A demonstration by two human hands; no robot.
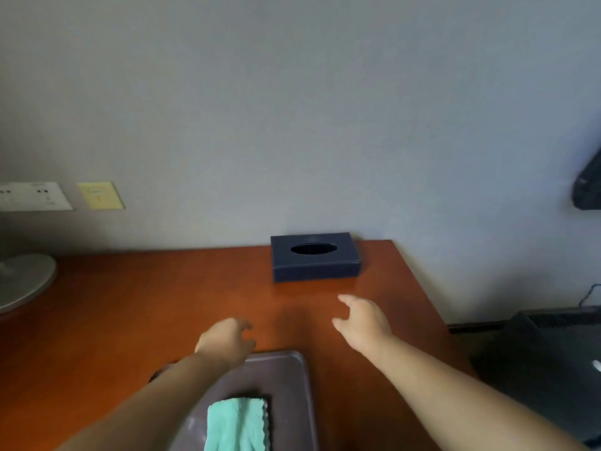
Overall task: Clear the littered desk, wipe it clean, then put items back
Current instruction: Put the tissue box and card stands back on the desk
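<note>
Head view: cloth partly off-frame.

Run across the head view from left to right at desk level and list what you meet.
Grey round base → left hand → dark blue tissue box → black unit. The right hand overlaps the box sideways, so it is left out.

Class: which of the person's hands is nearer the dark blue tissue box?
Right. The right hand is just in front of the tissue box, not touching; the left hand is farther back and leftward, at the far edge of the tray.
</note>
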